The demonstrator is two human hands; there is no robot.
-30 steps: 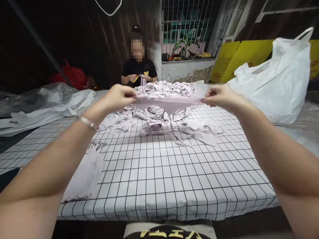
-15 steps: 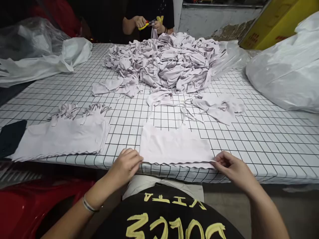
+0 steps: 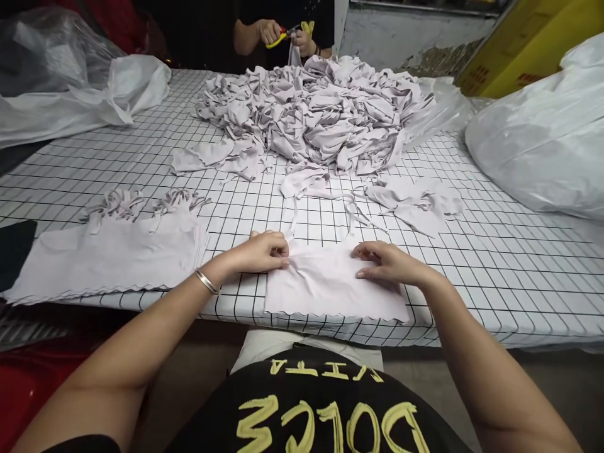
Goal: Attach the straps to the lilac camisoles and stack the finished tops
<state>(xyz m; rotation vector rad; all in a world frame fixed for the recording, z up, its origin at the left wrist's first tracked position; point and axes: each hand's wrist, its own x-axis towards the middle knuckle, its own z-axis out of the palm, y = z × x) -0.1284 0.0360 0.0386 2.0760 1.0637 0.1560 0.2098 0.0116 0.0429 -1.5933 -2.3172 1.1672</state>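
A pale pink strappy camisole top point(image 3: 325, 289) lies flat at the table's front edge, its wavy hem toward me and its thin straps pointing away. My left hand point(image 3: 267, 251) pinches the cloth near its upper left corner, drawing small creases. Over the upper right part is my right hand point(image 3: 384, 263), thumb and fingers apart, near or touching the cloth; nothing shows between them. To the left lies a neat stack of matching tops point(image 3: 127, 255), with straps bunched at the far side.
A big heap of crumpled pale pink garments point(image 3: 311, 119) covers the table's point(image 3: 495, 264) far middle. Behind it a person's hands point(image 3: 287, 38) hold yellow-handled scissors point(image 3: 278, 39) and cloth. Plastic bags stand at the left point(image 3: 89, 94) and right point(image 3: 542, 138).
Both hands have moved from the hem's corners up to the top's upper part. The hem layers now lie together, and the left hand has creased the cloth.
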